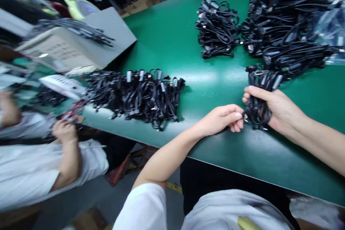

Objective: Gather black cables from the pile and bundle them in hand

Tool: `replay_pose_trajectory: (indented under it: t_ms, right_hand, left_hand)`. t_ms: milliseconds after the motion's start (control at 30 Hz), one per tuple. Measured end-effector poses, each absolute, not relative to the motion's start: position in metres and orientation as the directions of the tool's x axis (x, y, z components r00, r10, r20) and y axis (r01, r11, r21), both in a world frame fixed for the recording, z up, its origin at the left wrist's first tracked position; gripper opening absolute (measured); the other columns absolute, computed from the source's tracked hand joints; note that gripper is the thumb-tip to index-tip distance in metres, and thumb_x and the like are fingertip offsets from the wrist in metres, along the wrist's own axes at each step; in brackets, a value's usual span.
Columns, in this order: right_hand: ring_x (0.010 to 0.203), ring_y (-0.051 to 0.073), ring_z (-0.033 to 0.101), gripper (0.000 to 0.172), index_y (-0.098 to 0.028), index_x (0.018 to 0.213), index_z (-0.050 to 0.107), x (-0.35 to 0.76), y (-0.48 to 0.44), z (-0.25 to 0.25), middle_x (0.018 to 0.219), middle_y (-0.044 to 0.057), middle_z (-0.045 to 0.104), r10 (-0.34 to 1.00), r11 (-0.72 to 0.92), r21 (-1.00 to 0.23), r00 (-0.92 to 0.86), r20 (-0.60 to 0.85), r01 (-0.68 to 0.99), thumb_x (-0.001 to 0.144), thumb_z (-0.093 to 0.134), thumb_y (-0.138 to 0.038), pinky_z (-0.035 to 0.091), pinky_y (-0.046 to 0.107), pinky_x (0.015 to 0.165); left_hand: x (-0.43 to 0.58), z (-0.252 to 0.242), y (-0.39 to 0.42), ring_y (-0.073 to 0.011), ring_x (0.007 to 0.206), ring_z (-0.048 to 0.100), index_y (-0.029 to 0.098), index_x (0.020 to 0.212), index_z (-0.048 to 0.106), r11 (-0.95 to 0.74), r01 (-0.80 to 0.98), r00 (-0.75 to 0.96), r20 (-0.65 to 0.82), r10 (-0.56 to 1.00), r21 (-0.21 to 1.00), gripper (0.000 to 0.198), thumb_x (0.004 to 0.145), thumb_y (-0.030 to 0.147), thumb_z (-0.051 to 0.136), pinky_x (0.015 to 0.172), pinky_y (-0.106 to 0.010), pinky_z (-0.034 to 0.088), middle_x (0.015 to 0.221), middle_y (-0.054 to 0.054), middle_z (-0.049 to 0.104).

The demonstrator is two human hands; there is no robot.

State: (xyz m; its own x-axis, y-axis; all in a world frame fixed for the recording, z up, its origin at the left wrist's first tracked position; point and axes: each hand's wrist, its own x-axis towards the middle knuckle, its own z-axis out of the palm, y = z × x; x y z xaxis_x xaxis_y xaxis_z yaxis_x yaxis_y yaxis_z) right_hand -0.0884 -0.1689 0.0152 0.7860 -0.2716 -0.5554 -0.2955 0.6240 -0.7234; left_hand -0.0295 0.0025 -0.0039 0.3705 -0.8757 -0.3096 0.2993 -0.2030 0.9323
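My right hand [281, 106] is wrapped round a bundle of black cables [257, 109], held just above the green table near its front edge. At the bundle's left side my left hand [229, 116] is closed, thumb against the fingers, pinching a cable end that sticks out of it. Small metal plugs show at the top and bottom of the bundle. Beyond my right hand lies a large heap of black cables [291, 25], and a smaller pile of cables [217, 27] sits to its left.
A long row of black cables [134, 95] lies on the green table [167, 50] to my left. Clear plastic bags [332, 25] are at the far right. A grey machine [113, 36] stands at the back left. Beside me, a co-worker's hand [64, 129] holds red wires.
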Motion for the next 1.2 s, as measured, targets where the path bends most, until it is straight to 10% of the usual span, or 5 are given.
replay_pose_trajectory:
  t_ms: [300,433,567,900,1200]
  right_hand:
    - [0.071,0.016,0.065,0.026,-0.027,0.088,0.076,-0.084,-0.182,0.013,0.086,0.003,0.068,-0.095,0.280,-0.886,0.907,-0.409,-0.370,0.065,0.086,-0.031,0.052,0.028,0.062]
    - [0.077,0.019,0.067,0.019,-0.025,0.085,0.074,-0.086,-0.179,0.014,0.090,0.005,0.070,0.005,0.367,-0.825,0.888,-0.461,-0.430,0.070,0.085,-0.028,0.054,0.030,0.070]
    - [0.063,0.009,0.059,0.008,-0.022,0.087,0.073,-0.086,-0.180,0.010,0.072,0.000,0.061,0.090,0.474,-0.736,0.858,-0.505,-0.483,0.082,0.079,-0.025,0.048,0.022,0.060]
    - [0.117,0.026,0.065,0.029,-0.023,0.096,0.076,-0.098,-0.155,0.004,0.117,0.006,0.074,0.192,0.449,-0.838,0.950,-0.248,-0.309,0.070,0.088,-0.029,0.044,0.040,0.110]
    - [0.056,0.015,0.054,0.018,-0.020,0.064,0.059,-0.103,-0.156,0.016,0.054,-0.003,0.061,0.050,0.114,-0.958,0.964,-0.260,-0.264,0.070,0.075,-0.025,0.043,0.029,0.060]
  left_hand:
    - [-0.026,0.010,0.045,-0.0216,0.098,0.060,0.021,0.113,0.060,-0.512,-0.516,0.800,0.172,-0.575,0.686,0.023,0.098,0.036,0.051,0.094,-0.035,0.042,0.105,-0.009,0.068]
    - [-0.004,0.020,0.096,-0.0311,0.109,0.049,0.015,0.122,0.058,-0.872,-0.330,0.891,0.424,-0.162,0.361,0.036,0.094,0.038,0.058,0.103,-0.046,0.032,0.115,-0.018,0.063]
    - [0.013,0.022,0.114,-0.0342,0.106,0.051,0.011,0.121,0.059,-0.956,-0.250,0.914,0.364,-0.180,0.155,0.038,0.088,0.029,0.065,0.100,-0.049,0.032,0.099,-0.017,0.066]
    - [-0.035,0.022,0.043,-0.0153,0.091,0.057,0.022,0.118,0.050,-0.178,-0.234,0.927,0.164,-0.337,0.956,0.035,0.088,0.028,0.066,0.085,-0.029,0.045,0.101,-0.003,0.059]
    - [-0.022,0.001,-0.018,-0.0106,0.075,0.050,0.018,0.090,0.057,0.184,0.115,0.867,-0.008,-0.499,0.976,0.037,0.092,0.055,0.058,0.073,-0.024,0.042,0.082,0.001,0.054]
